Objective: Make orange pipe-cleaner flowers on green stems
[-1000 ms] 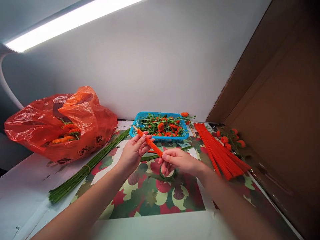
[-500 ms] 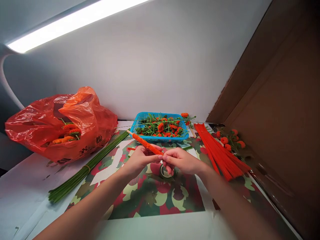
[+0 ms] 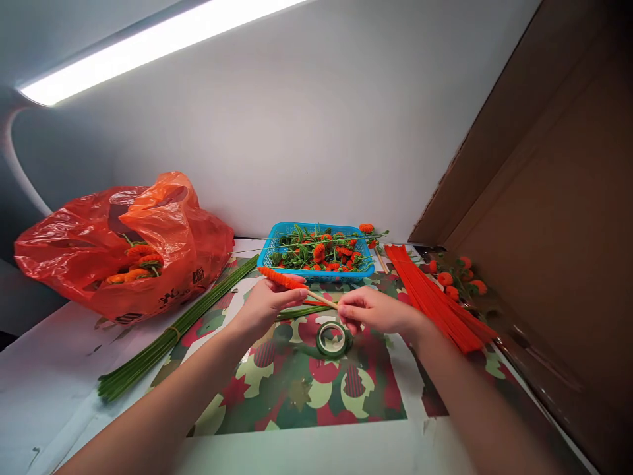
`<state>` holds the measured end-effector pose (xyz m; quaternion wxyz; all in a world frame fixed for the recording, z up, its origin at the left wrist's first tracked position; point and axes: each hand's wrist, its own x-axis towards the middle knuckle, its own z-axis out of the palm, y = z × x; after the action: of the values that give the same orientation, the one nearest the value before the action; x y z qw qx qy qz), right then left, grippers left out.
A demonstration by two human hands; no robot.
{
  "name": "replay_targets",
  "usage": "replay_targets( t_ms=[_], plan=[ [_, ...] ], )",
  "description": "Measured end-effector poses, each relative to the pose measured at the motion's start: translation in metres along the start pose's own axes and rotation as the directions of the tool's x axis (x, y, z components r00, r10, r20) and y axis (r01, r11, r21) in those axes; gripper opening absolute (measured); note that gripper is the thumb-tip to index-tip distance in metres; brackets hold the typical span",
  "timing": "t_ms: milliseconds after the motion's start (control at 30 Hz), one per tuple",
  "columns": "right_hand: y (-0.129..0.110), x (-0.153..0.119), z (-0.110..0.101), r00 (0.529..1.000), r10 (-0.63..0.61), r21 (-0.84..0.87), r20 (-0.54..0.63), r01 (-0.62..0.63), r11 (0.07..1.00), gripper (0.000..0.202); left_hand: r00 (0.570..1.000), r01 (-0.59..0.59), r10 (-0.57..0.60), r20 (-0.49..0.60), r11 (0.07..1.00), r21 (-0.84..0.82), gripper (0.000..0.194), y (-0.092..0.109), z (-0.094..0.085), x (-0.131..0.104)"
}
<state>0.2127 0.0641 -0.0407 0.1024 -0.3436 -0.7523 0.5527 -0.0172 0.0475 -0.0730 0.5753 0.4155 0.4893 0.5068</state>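
My left hand (image 3: 267,307) is closed around an orange coiled pipe cleaner (image 3: 277,277), which slants up to the left. A thin wooden stick (image 3: 322,299) runs from the coil's lower end to my right hand (image 3: 372,310), whose fingers pinch its other end. How far the stick reaches inside the coil is hidden. Just below my hands, a roll of green tape (image 3: 320,341) lies on the patterned mat (image 3: 297,396). Behind the stick lie a few green pipe cleaners (image 3: 302,312) and a bit of orange.
A blue basket (image 3: 264,254) of orange flowers and green pieces stands at the back. To the left are a red plastic bag (image 3: 198,231) and a bundle of green stems (image 3: 143,359). Orange pipe cleaners (image 3: 435,297) lie right, near more orange flowers (image 3: 450,280) beside a cardboard wall (image 3: 544,185).
My hands have moved apart, the right one drawing the stick out of the coil's lower end. The left hand now wraps the coil, and the tape roll shows fully.
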Motion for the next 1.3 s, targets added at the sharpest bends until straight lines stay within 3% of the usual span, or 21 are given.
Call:
replay_targets(
  t_ms=[133, 233, 400, 633, 733, 967, 1300],
  plan=[
    [0.003, -0.012, -0.020, 0.995, 0.071, -0.002, 0.071, -0.071, 0.997, 0.031, 1.000, 0.002, -0.004, -0.028, 0.999, -0.051, 0.032, 0.009, -0.011, 0.006],
    [0.007, -0.025, -0.040, 0.983, 0.144, -0.094, 0.116, -0.133, 0.987, 0.029, 0.992, -0.038, 0.026, -0.122, 0.994, -0.103, 0.036, 0.020, -0.019, 0.009],
    [0.021, -0.030, -0.056, 0.963, 0.229, -0.372, -0.143, -0.267, 0.889, 0.027, 0.989, -0.071, 0.062, -0.137, 0.995, -0.064, 0.038, 0.026, -0.030, 0.013],
    [0.039, 0.000, -0.035, 0.867, 0.216, -0.514, -0.449, -0.449, 0.731, 0.020, 0.995, 0.097, -0.093, -0.031, 0.983, 0.153, 0.032, 0.011, -0.028, 0.014],
    [0.036, 0.006, -0.026, 0.837, 0.159, -0.542, -0.523, -0.471, 0.696, 0.015, 0.991, 0.129, -0.131, 0.007, 0.983, 0.131, 0.027, 0.011, -0.024, 0.014],
    [0.025, 0.014, 0.000, 0.917, 0.011, -0.663, -0.399, -0.297, 0.687, 0.011, 0.970, 0.244, -0.244, 0.017, 0.970, -0.001, 0.036, 0.015, -0.019, 0.016],
    [0.035, 0.020, 0.003, 0.913, -0.020, -0.709, -0.407, -0.302, 0.638, 0.005, 0.973, 0.230, -0.229, 0.028, 0.973, -0.019, 0.026, 0.015, -0.018, 0.012]
  ],
)
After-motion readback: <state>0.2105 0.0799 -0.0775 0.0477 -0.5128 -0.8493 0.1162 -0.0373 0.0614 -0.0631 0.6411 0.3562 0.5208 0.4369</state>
